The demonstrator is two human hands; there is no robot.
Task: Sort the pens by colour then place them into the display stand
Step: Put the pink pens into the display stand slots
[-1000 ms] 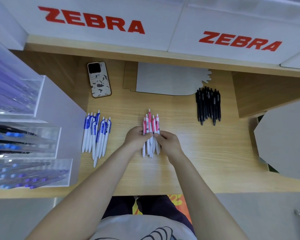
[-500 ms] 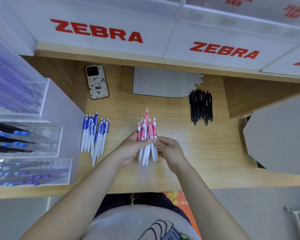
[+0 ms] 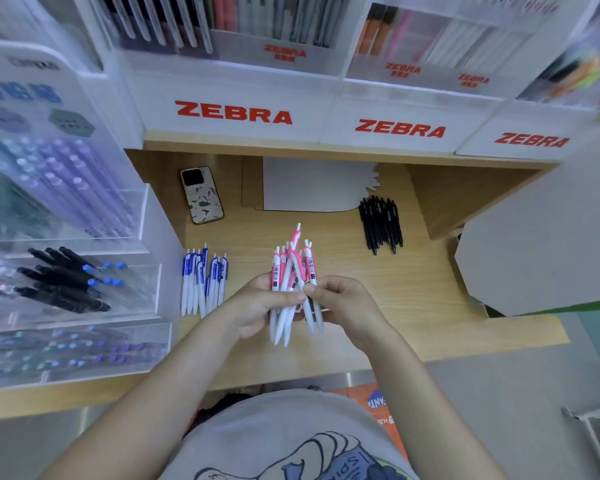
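Both hands hold a bunch of pink pens (image 3: 293, 271) above the middle of the wooden shelf (image 3: 413, 296). The left hand (image 3: 257, 306) has its fingers curled round the bunch from the left, and the right hand (image 3: 343, 303) pinches the pens from the right, thumb and fingertips meeting the left thumb. The pens stand unevenly, one poking out farther than the rest. To the left, a group of blue pens (image 3: 203, 280) lies on the shelf; far right lies a group of black pens (image 3: 381, 223). A phone (image 3: 201, 195) rests far left. The display stand (image 3: 236, 114) marked ZEBRA rises at the far edge.
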